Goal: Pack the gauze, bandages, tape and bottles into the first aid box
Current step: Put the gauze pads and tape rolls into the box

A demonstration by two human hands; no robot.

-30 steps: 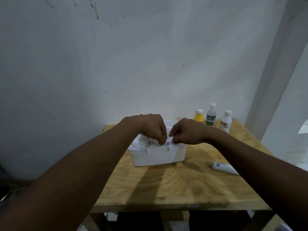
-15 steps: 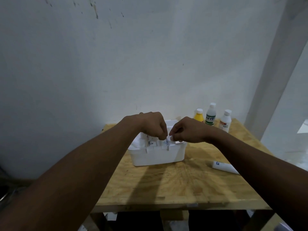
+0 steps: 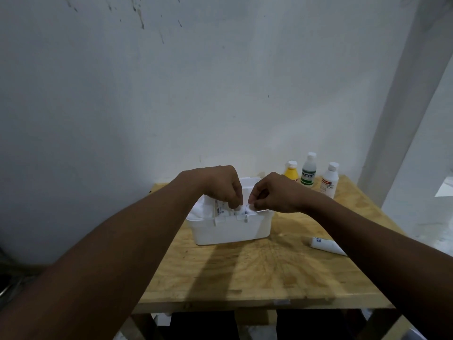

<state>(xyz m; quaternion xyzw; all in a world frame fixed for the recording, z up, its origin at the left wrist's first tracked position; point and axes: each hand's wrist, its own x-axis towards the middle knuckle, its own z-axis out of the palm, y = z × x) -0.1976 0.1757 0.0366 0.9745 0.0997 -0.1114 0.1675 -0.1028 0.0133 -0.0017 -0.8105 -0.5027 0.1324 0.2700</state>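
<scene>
- White plastic box [image 3: 232, 230] is sitting on the bench [image 3: 245, 278], already holding folded white packs, and both hands are working just above its near rim.
- Left hand [image 3: 220, 185] is curling its fingers down and pinching a small white pack [image 3: 242, 210] at that rim. Right hand [image 3: 272, 192] is pinching at the same spot from the box's right side. Whether that is one pack or two is too small to tell.
- Sitting high against the near rim, the pack may be catching there and standing proud, which would likely be blocking a lid later.
- Neither hand is bracing the box, so a hard downward push on the near side could be tipping or sliding it.
- Behind the box to its right, a yellow bottle [image 3: 291, 171], a green-labelled bottle [image 3: 308, 171] and a red-labelled bottle [image 3: 329, 180] are standing unpacked. A tube [image 3: 327, 245] is lying right of the box.
- Cramming the box's middle now may be leaving no upright room for the bottles, and a careless right forearm could be knocking them over.
</scene>
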